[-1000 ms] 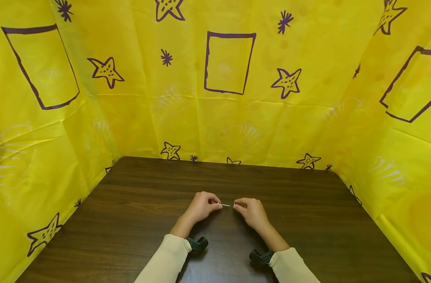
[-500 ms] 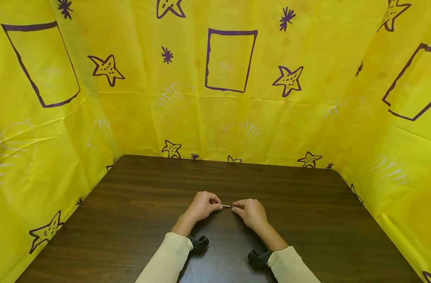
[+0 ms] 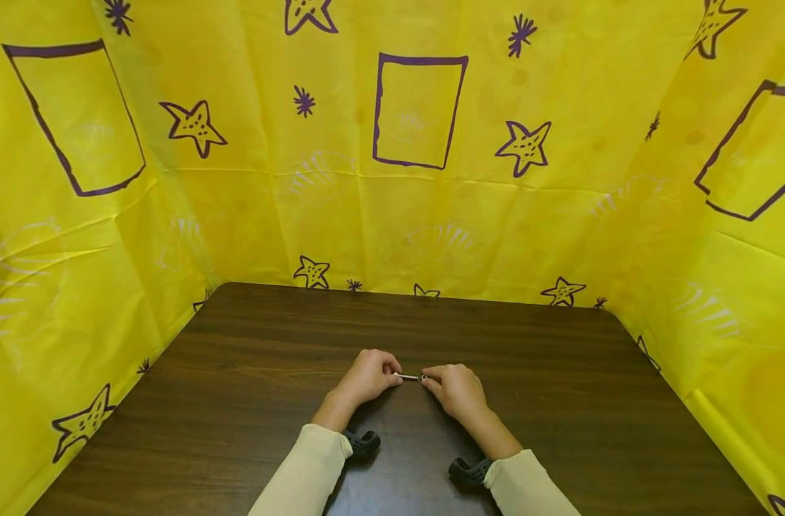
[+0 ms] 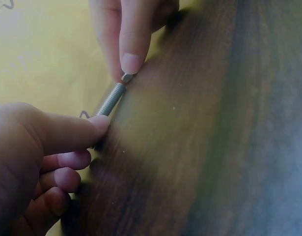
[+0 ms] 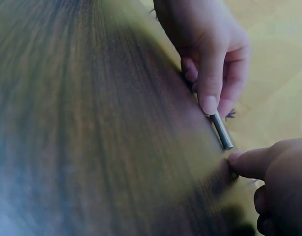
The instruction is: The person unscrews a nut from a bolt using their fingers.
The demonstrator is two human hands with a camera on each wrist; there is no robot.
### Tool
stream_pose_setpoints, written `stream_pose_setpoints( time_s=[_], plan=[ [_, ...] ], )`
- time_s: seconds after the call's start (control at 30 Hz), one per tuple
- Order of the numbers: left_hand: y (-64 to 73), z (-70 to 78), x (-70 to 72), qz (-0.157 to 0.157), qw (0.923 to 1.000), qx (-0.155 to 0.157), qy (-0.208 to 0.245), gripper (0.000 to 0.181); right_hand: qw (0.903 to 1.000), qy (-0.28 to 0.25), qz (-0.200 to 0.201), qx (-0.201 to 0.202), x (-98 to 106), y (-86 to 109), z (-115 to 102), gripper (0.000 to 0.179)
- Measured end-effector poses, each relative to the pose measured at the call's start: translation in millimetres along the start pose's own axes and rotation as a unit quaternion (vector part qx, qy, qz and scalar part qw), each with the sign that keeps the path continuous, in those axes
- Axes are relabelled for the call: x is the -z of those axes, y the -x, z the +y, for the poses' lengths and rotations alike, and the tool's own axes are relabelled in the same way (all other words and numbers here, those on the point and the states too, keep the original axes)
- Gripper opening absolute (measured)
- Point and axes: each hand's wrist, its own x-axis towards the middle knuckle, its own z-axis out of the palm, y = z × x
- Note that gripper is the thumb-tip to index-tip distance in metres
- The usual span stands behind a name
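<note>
My left hand (image 3: pixel 369 378) pinches a threaded metal bolt (image 4: pixel 111 100) between thumb and forefinger, its other fingers curled below in the left wrist view. The bolt's free end points toward my right hand (image 3: pixel 462 391), which pinches a small metal nut (image 4: pixel 126 77) between thumb and forefinger. Nut and bolt end sit almost tip to tip, close over the dark table. In the right wrist view the bolt (image 5: pixel 221 132) sticks out of the left fingertips, with the right thumb just beyond its end; the nut is mostly hidden there.
The dark wood-grain table (image 3: pixel 289 330) has rounded far corners. Yellow cloth (image 3: pixel 418 208) with purple starfish drawings hangs around its back and sides. Black straps with holed mounts (image 3: pixel 364 444) sit on both wrists, by the pale sleeves (image 3: pixel 305 469).
My right hand has moved slightly left with the nut, narrowing the gap to the bolt's end. A little more of the bolt shows beyond my left fingertips.
</note>
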Motion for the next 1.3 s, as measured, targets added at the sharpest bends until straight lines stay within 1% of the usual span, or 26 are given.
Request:
stream_pose_setpoints(
  time_s=[0.13,0.33,0.57,0.77,0.9,1.03,1.13,1.2,1.3],
  plan=[
    [0.5,1.1,1.3,-0.004,1.0,0.0,-0.001,0.008,1.0,-0.001,-0.002,0.0,0.8,0.4,-0.7,0.018],
    [3.3,1.5,1.9,-0.011,0.9998,0.013,0.005,0.008,0.9997,-0.016,-0.017,-0.012,2.7,2.7,-3.2,0.02],
    [2.5,3.3,5.5,-0.009,0.9998,0.016,0.004,0.011,0.9992,-0.022,-0.024,-0.025,5.6,0.4,-4.8,0.022],
    [5.1,4.1,7.3,-0.026,0.9994,0.025,0.004,0.015,0.9979,-0.029,-0.041,-0.042,4.3,1.3,-5.4,0.024],
    [5.9,3.2,7.3,-0.024,0.9995,0.021,0.001,0.017,0.9977,-0.03,-0.041,-0.044,4.0,1.2,-5.9,0.024],
    [5.6,3.8,7.8,-0.022,0.9996,0.02,0.001,0.018,0.997,-0.03,-0.05,-0.05,4.5,-0.5,-4.9,0.026],
    [6.1,4.4,8.2,-0.026,0.9994,0.022,0.008,0.02,0.9962,-0.033,-0.056,-0.057,4.4,-0.3,-4.4,0.029],
    [6.3,4.8,8.4,-0.031,0.9992,0.022,0.013,0.022,0.9953,-0.046,-0.056,-0.063,5.2,0.3,-4.3,0.031],
    [6.6,5.5,9.3,-0.04,0.9987,0.026,0.018,0.025,0.9926,-0.082,-0.052,-0.072,7.0,2.3,-3.5,0.033]
  ],
)
